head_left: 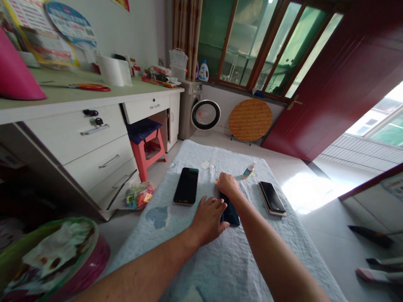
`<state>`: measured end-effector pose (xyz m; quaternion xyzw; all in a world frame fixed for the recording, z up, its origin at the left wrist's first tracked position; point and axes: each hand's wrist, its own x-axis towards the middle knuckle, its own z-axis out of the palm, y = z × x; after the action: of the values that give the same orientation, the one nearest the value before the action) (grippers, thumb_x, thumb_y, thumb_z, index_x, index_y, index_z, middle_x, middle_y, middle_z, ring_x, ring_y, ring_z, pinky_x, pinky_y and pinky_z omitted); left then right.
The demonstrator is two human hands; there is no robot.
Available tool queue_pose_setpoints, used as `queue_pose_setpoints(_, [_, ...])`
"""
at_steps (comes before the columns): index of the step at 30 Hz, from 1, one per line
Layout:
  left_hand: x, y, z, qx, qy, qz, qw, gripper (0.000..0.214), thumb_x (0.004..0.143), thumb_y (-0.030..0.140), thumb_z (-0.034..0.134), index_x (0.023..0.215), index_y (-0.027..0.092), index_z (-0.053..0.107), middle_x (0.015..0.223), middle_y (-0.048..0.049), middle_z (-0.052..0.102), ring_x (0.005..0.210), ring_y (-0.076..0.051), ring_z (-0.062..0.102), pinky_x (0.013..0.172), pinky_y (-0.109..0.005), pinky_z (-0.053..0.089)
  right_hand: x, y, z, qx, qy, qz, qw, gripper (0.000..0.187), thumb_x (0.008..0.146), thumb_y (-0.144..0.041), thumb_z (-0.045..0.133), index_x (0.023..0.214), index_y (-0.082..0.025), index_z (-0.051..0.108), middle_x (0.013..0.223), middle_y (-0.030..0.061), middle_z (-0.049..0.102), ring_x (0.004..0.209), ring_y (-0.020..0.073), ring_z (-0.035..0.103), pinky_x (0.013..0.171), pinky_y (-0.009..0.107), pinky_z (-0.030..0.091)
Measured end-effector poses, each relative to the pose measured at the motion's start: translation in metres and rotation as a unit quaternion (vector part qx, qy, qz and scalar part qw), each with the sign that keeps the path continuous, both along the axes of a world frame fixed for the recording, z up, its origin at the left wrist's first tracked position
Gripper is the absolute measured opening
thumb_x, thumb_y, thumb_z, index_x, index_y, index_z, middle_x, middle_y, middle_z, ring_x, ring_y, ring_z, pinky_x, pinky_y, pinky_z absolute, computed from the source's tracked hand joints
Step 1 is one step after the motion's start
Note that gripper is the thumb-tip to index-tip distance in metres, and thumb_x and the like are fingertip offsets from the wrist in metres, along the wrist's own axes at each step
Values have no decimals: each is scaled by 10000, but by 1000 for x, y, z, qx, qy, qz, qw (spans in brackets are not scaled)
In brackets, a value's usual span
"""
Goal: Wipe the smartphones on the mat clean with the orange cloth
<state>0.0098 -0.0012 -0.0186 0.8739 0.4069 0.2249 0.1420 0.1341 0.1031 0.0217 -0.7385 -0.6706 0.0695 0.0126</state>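
Note:
On the cloth-covered table [201, 161], a dark blue smartphone [232, 214] lies between my hands, partly hidden by them. My left hand [208, 220] holds its left side, fingers over the edge and thumb near the lower end. My right hand [228, 183] is closed over the phone's far end, with a bit of something orange [218, 180] showing at its fingers; its kind is hidden. To the left lies a black-screened smartphone [186, 186]. At the right, another dark phone [273, 196] lies on a pale flat thing. A small spray bottle [248, 171] stands beyond my right hand.
Left of the table are a bin with crumpled tissue [94, 256], a bag of colourful things [138, 196] and a pink stool [146, 147]. A white desk [94, 138] runs along the wall. Farther back are a washing machine with its door open [206, 114] and a round wooden tabletop [250, 119].

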Motion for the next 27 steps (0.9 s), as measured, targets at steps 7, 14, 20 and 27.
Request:
queue_pose_setpoints(7, [1, 0, 0, 2, -6, 4, 1000, 523, 798, 410, 685, 1256, 226, 513, 1354, -85, 544, 1246, -325, 452, 1098, -573, 204, 0, -14, 3, -17, 4, -10, 1000, 286, 827, -291, 546, 1034, -145, 678, 985, 182, 706, 926, 272, 675, 716, 310, 474])
queue_pose_setpoints(14, [1, -2, 4, 4, -12, 7, 1000, 499, 796, 395, 686, 1232, 219, 519, 1307, -84, 576, 1225, -316, 463, 1097, -563, 207, 1, -24, 5, -29, 9, -1, 1000, 272, 803, -281, 567, 1010, -156, 692, 976, 168, 712, 925, 269, 676, 717, 309, 480])
queue_pose_setpoints(20, [1, -2, 2, 5, -6, 3, 1000, 518, 786, 395, 697, 1234, 210, 513, 1354, -83, 542, 1234, -323, 453, 1092, -558, 217, -3, -12, 8, -15, 13, -27, 999, 284, 831, -271, 533, 1031, -145, 690, 1008, 200, 701, 953, 299, 674, 719, 332, 493])
queue_pose_setpoints(27, [0, -2, 4, 4, 2, 9, 1000, 496, 800, 400, 682, 1232, 225, 514, 1357, -61, 542, 1226, -304, 458, 1096, -544, 217, 0, 8, 6, -11, 12, -63, 998, 307, 855, -286, 526, 1064, -126, 685, 1036, 213, 691, 981, 293, 669, 756, 332, 508])
